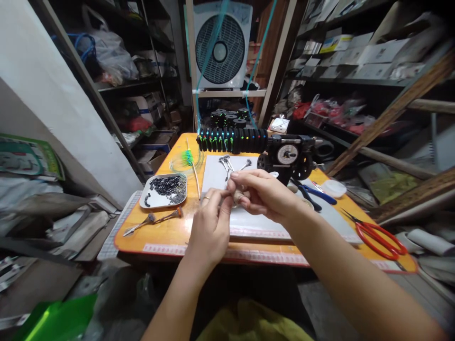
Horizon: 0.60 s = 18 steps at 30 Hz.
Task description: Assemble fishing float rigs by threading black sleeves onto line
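My left hand [210, 220] and my right hand [261, 192] meet above a white mat [249, 222] on the orange table [170, 234]. Both pinch something small between the fingertips; it is too small to name. A ring shows on a left finger. Just beyond the hands lie a few thin metal wire pieces [227, 163] on the mat. A row of black spools with coloured line [232, 139] stands behind them, next to a black winding machine [287, 156].
A white tray of small black parts [165, 189] sits at the left, with two small brushes [152, 220] in front. Blue-handled pliers [316, 193] and red scissors [378, 237] lie at the right. A white fan [220, 45] and cluttered shelves stand behind.
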{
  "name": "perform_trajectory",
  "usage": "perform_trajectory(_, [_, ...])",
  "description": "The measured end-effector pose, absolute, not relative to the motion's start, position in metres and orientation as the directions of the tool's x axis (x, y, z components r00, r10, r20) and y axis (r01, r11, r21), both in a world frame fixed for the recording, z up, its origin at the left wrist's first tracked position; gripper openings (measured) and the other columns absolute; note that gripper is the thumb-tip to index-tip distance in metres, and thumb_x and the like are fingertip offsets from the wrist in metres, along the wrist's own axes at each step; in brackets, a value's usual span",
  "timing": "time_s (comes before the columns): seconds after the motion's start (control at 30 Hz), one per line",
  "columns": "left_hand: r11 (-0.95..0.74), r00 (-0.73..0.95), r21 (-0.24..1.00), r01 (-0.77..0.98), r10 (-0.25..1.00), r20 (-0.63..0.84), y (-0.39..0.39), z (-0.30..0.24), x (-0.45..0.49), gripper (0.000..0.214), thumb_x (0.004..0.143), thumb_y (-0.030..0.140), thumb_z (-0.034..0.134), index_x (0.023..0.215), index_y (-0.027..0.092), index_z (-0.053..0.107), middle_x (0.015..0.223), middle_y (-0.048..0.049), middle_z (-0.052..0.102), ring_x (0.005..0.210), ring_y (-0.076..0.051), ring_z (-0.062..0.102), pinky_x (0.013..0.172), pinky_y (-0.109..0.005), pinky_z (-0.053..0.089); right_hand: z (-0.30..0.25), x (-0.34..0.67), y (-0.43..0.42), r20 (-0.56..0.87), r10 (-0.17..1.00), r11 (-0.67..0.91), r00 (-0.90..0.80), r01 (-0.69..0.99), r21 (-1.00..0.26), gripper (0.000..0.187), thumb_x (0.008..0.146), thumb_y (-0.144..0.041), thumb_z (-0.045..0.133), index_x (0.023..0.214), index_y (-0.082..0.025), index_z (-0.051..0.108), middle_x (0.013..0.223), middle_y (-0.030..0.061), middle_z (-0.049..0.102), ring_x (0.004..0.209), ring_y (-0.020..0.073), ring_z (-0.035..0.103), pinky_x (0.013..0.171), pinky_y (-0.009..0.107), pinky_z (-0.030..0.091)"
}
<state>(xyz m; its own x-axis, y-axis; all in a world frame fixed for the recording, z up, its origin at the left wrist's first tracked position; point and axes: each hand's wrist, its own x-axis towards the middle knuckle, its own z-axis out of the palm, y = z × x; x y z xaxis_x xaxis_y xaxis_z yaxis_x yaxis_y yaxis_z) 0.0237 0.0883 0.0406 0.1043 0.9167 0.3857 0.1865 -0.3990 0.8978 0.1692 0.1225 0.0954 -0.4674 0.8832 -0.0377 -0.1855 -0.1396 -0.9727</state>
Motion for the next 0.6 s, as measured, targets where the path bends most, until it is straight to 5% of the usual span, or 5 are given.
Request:
perform_trajectory(0.1, [-0.298, 0.177, 0.955, 0.014, 0.94, 0.291, 0.081, 0.037, 0.024, 0.03, 0.102, 0.035, 0.045, 0.08, 0.021, 0.06, 0.089, -0.0057, 0.064, 0.092, -0.023, 0.06, 0.086, -0.034, 0.043, 0.088, 0.168, 0.122, -0.062, 0.863, -0.191, -0.501, -0.21, -0.959, 0.029, 0.088, -0.038, 0.061, 0.072, -0.015, 0.059, 0.041, -0.0046, 0.055, 0.026, 0.0021, 0.032, 0.029, 0.01, 0.025])
perform_trajectory(0.27, [0.011, 0.321, 0.963, -0.271, 0.944, 0.079, 0.055, 0.027, 0.024, 0.03, 0.105, 0.035, 0.035, 0.083, 0.021, 0.051, 0.07, -0.0056, 0.073, 0.077, -0.023, 0.072, 0.082, -0.039, 0.054, 0.074, 0.166, 0.122, -0.115, 0.822, -0.285, -0.558, -0.227, -0.931, 0.031, 0.09, -0.042, 0.059, 0.072, -0.017, 0.055, 0.041, -0.0059, 0.053, 0.025, 0.0022, 0.028, 0.027, 0.01, 0.023])
perform_trajectory(0.47, [0.293, 0.43, 0.776, -0.559, 0.902, -0.03, 0.043, 0.02, 0.025, 0.032, 0.106, 0.031, 0.036, 0.084, 0.018, 0.056, 0.069, -0.0072, 0.079, 0.066, -0.02, 0.077, 0.072, -0.034, 0.06, 0.071, 0.169, 0.124, -0.119, 0.823, -0.302, -0.556, -0.25, -0.92, 0.032, 0.09, -0.042, 0.061, 0.072, -0.016, 0.056, 0.043, -0.0057, 0.054, 0.026, 0.0001, 0.024, 0.027, 0.009, 0.018])
perform_trajectory(0.6, [0.317, 0.441, 0.725, -0.611, 0.897, -0.02, 0.043, 0.018, 0.024, 0.033, 0.106, 0.03, 0.039, 0.085, 0.016, 0.059, 0.07, -0.0091, 0.08, 0.067, -0.022, 0.078, 0.072, -0.035, 0.061, 0.073, 0.168, 0.123, -0.118, 0.828, -0.294, -0.548, -0.246, -0.924, 0.031, 0.09, -0.041, 0.061, 0.072, -0.016, 0.057, 0.044, -0.0054, 0.054, 0.027, 0.0005, 0.024, 0.027, 0.009, 0.017])
